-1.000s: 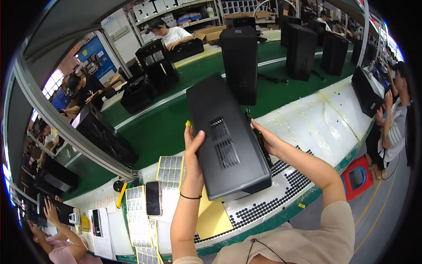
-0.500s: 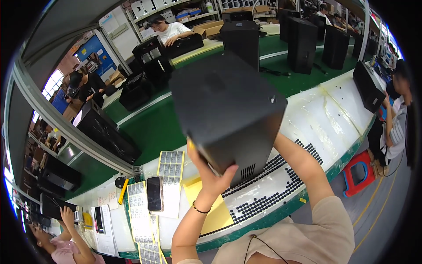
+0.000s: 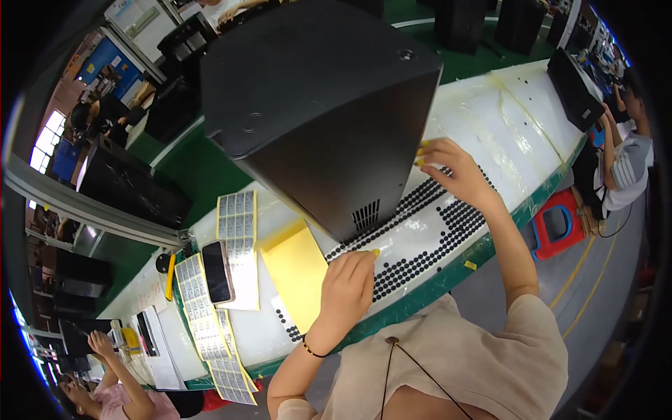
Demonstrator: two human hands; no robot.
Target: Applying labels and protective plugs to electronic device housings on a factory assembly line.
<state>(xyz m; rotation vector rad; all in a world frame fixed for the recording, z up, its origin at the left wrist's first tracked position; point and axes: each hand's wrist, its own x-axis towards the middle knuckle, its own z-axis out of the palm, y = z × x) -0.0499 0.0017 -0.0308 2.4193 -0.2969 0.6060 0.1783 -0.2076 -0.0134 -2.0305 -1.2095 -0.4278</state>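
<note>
A large black speaker cabinet (image 3: 329, 133) with a slotted vent near its lower edge stands tilted-looking on the white bench. Rows of small round black pads (image 3: 409, 269) lie on the bench in front of it. My left hand (image 3: 348, 283) is over these pads with its fingers bent and pressed together, and a yellow cover shows on one fingertip. Whatever it pinches, if anything, is hidden. At the cabinet's right side is my right hand (image 3: 458, 171), fingers apart and yellow-tipped, holding nothing visible. A yellow sheet (image 3: 297, 273) lies left of my left hand.
Left on the bench are label sheets (image 3: 236, 217), a phone (image 3: 218, 271) and a yellow cutter (image 3: 169, 276). A green conveyor (image 3: 238, 164) runs behind. A co-worker (image 3: 623, 150) handles another black cabinet (image 3: 575, 89) at right. A red and blue stool (image 3: 558, 222) stands below.
Both hands have let go of the cabinet, which has come down onto the bench and nearer. My left hand has moved to the pads, my right to the cabinet's side. The view has shifted.
</note>
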